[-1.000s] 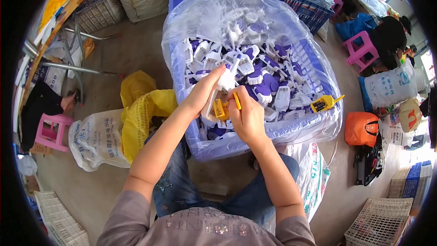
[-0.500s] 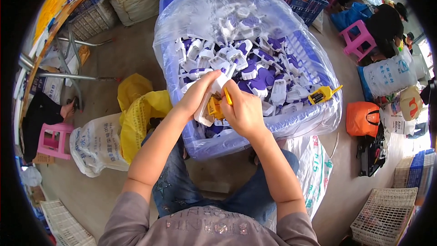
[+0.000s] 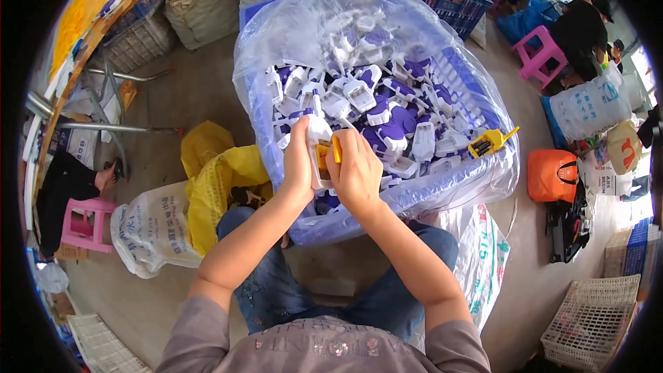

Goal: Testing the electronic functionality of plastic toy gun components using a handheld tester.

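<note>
My left hand (image 3: 298, 169) is wrapped round a white plastic casing (image 3: 318, 128) with a purple-tipped stub at its top. My right hand (image 3: 358, 174) is closed on a yellow plastic part (image 3: 337, 149), against the casing's open side. More yellow shows between the hands; how the pieces meet is partly hidden by my fingers. Below and beyond lies a heap of white and purple plastic casings (image 3: 402, 119) in a blue-purple crate (image 3: 476, 90) lined with clear plastic film (image 3: 324, 230). Another yellow plastic piece with a thin rod (image 3: 486, 143) rests at the crate's right edge.
Left of the crate stand a yellow sack (image 3: 228, 176) and a white woven sack (image 3: 155, 224). A pink stool (image 3: 88, 224) is farther left. On the right are an orange bag (image 3: 552, 175), a black case (image 3: 568, 231) and a white basket (image 3: 587, 318). People sit nearby.
Both hands have shifted a little left, and the casing has turned more upright. My right hand still grips the yellow part. The whole view has shifted slightly.
</note>
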A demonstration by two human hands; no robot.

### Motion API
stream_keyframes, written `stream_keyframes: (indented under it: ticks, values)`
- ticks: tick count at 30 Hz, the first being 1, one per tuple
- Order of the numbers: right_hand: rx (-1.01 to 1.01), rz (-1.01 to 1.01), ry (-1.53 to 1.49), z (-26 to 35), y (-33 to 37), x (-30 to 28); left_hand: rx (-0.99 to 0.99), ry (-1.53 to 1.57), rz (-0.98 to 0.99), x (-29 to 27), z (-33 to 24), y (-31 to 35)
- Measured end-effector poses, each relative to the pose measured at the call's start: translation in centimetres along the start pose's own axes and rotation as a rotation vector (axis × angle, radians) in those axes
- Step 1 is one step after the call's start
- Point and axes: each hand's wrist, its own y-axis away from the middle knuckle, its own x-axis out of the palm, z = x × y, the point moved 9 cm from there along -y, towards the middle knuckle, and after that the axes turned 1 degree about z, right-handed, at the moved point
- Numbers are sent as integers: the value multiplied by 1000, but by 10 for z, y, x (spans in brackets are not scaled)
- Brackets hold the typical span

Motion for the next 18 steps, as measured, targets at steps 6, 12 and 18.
stream_keyframes:
  ticks: [6, 12, 18]
  values:
    - [203, -68, -147, -25, -7, -7, 135, -167, 54, 13, -34, -4]
    - [715, 256, -1265, -57, 9, 21, 186, -141, 627, 61, -63, 18]
    - [770, 624, -1523, -5, 31, 42, 75, -35, 983, 76, -51, 41]
